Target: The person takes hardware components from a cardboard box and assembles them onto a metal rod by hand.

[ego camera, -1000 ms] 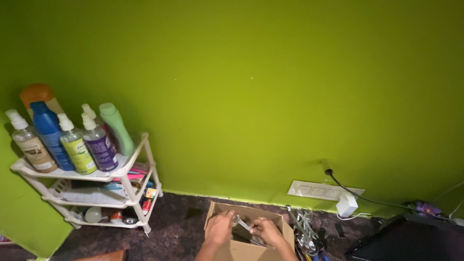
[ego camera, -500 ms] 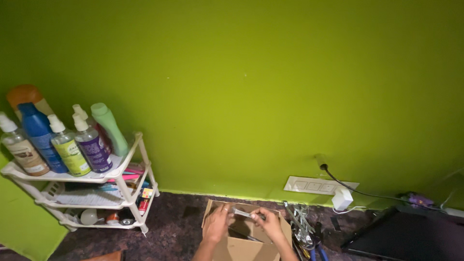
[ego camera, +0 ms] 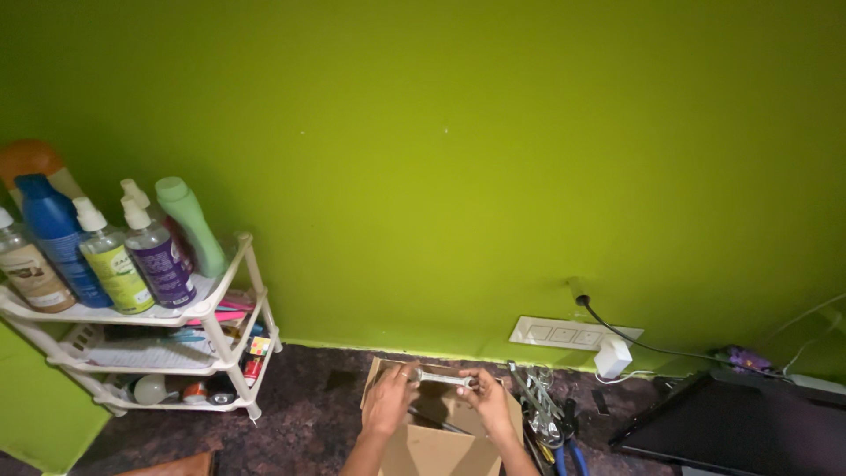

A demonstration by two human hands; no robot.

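Observation:
My left hand [ego camera: 389,401] and my right hand [ego camera: 487,403] both grip a small metal spanner [ego camera: 443,379], one hand at each end, holding it level. They hover over an open cardboard box [ego camera: 423,448] that stands on the dark speckled floor at the bottom of the head view. A dark tool lies inside the box under the hands.
A white three-tier plastic rack [ego camera: 231,304] at the left carries several spray bottles [ego camera: 155,257] and small items. A pile of tools with blue-handled pliers [ego camera: 548,421] lies right of the box. A wall socket strip [ego camera: 564,333], a white charger [ego camera: 612,357] and a dark flat panel [ego camera: 740,421] are at the right.
The hands lifted the spanner from a tilt inside the box to a level hold above its far edge. The view drifted right, so the rack slid left.

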